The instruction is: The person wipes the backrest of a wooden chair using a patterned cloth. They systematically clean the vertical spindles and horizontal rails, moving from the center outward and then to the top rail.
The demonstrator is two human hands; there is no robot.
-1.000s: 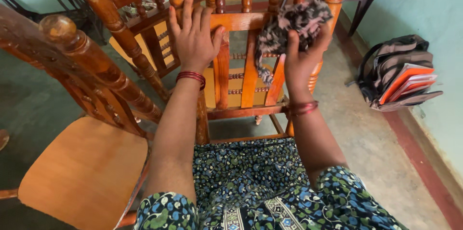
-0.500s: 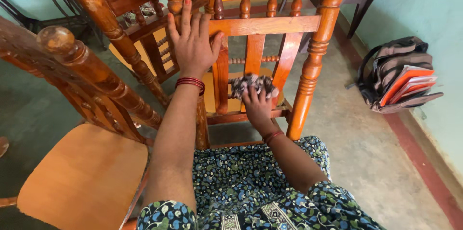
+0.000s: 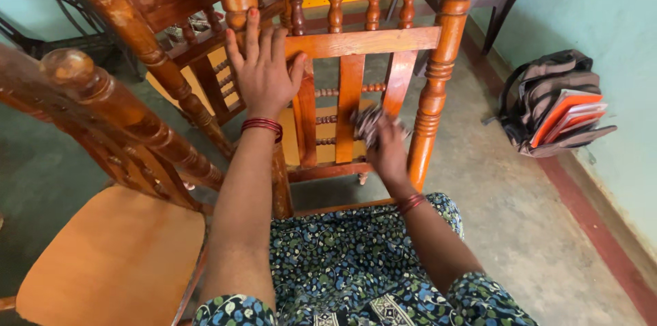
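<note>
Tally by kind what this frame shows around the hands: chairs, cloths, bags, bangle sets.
Wooden chairs: 3, the one braced by the left hand, one at left, one behind
Cloth: 1, under the right hand
Backpack: 1
Red bangle sets: 2
Total: 7

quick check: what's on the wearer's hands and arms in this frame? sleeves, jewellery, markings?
Both forearms are bare, with no sleeves and no gloves. The left hand has red-painted nails and a stack of thin red bangles at the wrist. The right hand has matching red bangles. No markings visible.
</note>
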